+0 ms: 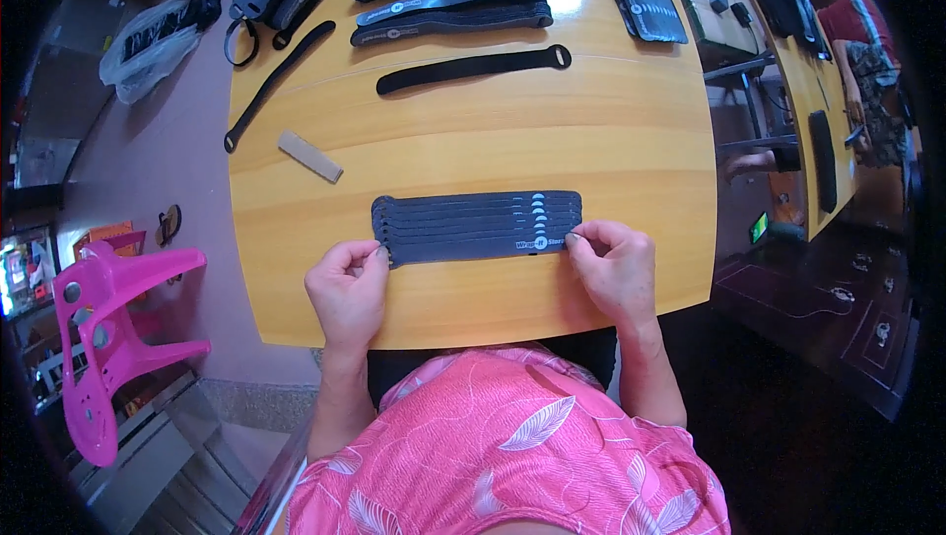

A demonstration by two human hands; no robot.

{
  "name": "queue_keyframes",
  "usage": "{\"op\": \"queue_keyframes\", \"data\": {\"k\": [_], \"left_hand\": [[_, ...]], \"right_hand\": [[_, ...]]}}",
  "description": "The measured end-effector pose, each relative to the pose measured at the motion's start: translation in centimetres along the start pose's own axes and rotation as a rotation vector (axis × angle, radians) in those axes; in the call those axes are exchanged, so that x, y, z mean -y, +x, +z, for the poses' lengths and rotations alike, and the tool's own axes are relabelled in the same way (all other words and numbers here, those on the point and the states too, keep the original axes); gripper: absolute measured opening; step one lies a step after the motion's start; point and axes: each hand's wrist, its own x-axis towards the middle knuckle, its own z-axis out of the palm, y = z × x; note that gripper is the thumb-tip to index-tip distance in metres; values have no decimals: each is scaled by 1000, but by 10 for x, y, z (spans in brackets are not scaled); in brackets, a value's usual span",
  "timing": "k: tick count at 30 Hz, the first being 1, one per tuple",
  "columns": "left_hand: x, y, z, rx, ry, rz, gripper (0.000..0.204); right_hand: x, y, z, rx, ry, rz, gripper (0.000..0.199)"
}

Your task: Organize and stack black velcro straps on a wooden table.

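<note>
While the left hand (350,289) pinches the near left corner of the straps (453,222) between thumb and finger, the right hand (619,264) pinches the near right corner. Flat, dark and fabric-like, the straps overlap in stepped rows, rounded ends leftward, pale marks toward the right, long axis running left to right. They lie on the smooth, wood-grained table (493,146), between the hands and mostly beyond the fingertips. Farther out are a tan strip (310,157), a loop-ended black strap (473,70) and bundles (453,7).
</note>
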Motion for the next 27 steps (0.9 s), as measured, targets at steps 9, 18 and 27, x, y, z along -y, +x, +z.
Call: {"op": "queue_keyframes", "data": {"k": [9, 18, 27], "left_hand": [[0, 0, 0, 0, 9, -21, 6], [2, 0, 1, -1, 7, -39, 5], [1, 1, -1, 8, 6, -38, 6]], "right_hand": [[-1, -1, 2, -10, -30, -23, 11], [-3, -3, 3, -37, -114, -116, 11], [-2, -3, 3, -33, -134, -136, 10]]}}
